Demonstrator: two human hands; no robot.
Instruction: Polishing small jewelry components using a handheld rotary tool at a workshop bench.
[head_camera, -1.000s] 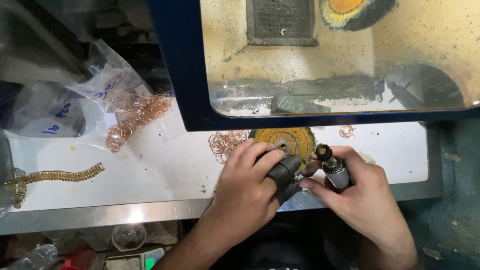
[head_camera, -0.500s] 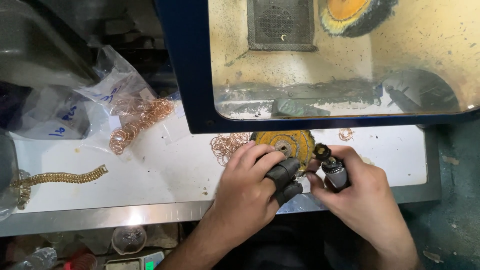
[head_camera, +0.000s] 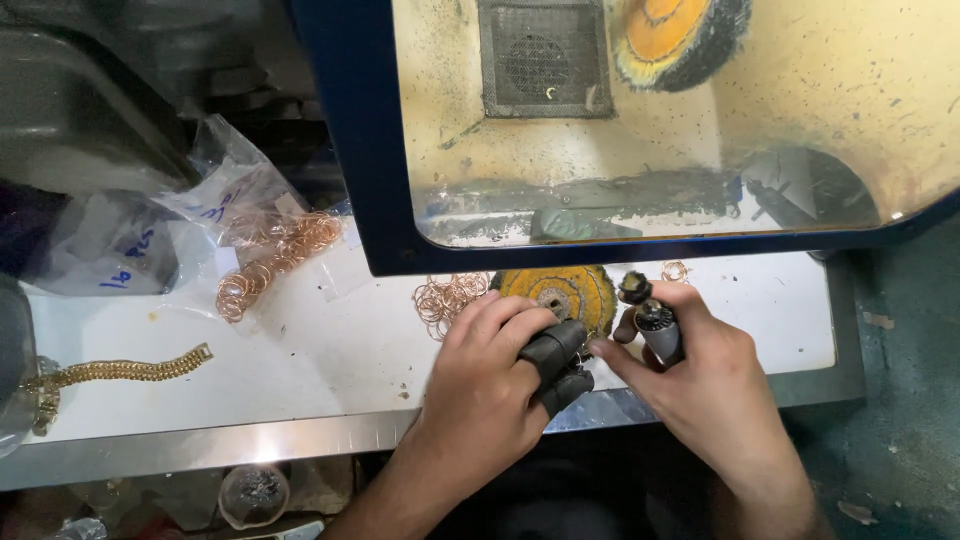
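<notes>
While both hands meet at the front edge of the white bench (head_camera: 330, 350), little has shifted in the last second
Far left: gold bracelet (head_camera: 120, 370) lies flat, well apart
Rings: copper rings (head_camera: 275, 260) spill beside plastic bags (head_camera: 230, 190)
Left hand (head_camera: 490, 380): curled as before, dark finger guards (head_camera: 555, 360) on; any pinched piece is hidden
Behind the fingers: yellow buffing wheel (head_camera: 560, 292)
Right hand (head_camera: 700, 380): clenched round the grey handpiece (head_camera: 655, 325), tip up, just beside the guards
</notes>
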